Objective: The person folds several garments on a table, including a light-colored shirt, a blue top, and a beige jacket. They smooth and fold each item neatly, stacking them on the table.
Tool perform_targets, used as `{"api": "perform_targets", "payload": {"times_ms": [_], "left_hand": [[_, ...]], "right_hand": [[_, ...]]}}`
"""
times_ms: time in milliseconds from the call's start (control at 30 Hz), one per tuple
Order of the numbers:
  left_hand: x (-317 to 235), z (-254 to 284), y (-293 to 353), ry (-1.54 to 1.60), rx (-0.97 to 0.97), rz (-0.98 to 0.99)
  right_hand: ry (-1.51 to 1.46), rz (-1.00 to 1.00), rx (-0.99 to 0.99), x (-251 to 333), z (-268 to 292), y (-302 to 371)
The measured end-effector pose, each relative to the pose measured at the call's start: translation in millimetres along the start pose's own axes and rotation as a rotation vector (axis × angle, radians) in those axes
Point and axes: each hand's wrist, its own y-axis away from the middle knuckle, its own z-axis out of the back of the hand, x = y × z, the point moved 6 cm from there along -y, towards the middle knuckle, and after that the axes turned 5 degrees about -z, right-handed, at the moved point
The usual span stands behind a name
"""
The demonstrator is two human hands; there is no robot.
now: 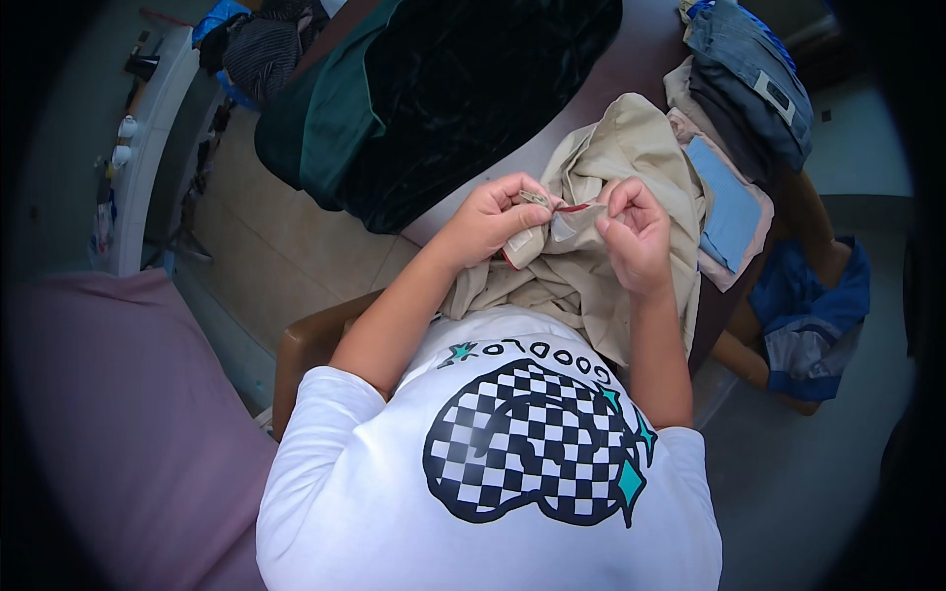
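Note:
A beige cloth garment lies bunched across my lap and up against the table edge. My left hand pinches a folded edge of it between thumb and fingertips, where a narrow red trim shows. My right hand pinches another edge of the same garment a short way to the right. Between the two hands a pale inner flap and a thin red strip are drawn out. Whether a small tool is held in the fingers cannot be made out.
Dark green velvety cloth covers the left part of the table. Folded clothes are stacked at right, beside a light blue folded cloth. A brown chair with a blue bag stands farther right. Mauve cloth drapes at lower left.

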Motion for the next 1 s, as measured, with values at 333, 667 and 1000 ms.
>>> {"api": "perform_targets", "payload": {"times_ms": [333, 667, 1000], "left_hand": [[-18, -3, 6, -0.249, -0.112, -0.206], [-22, -7, 7, -0.243, -0.115, -0.157], [-22, -10, 12, -0.407, 0.114, -0.181]], "right_hand": [[0.195, -0.01, -0.192, 7, -11, -5], [0.125, -0.174, -0.157, 16, 0, -3], [0.519, -0.344, 0.075, 16, -31, -9]]}}
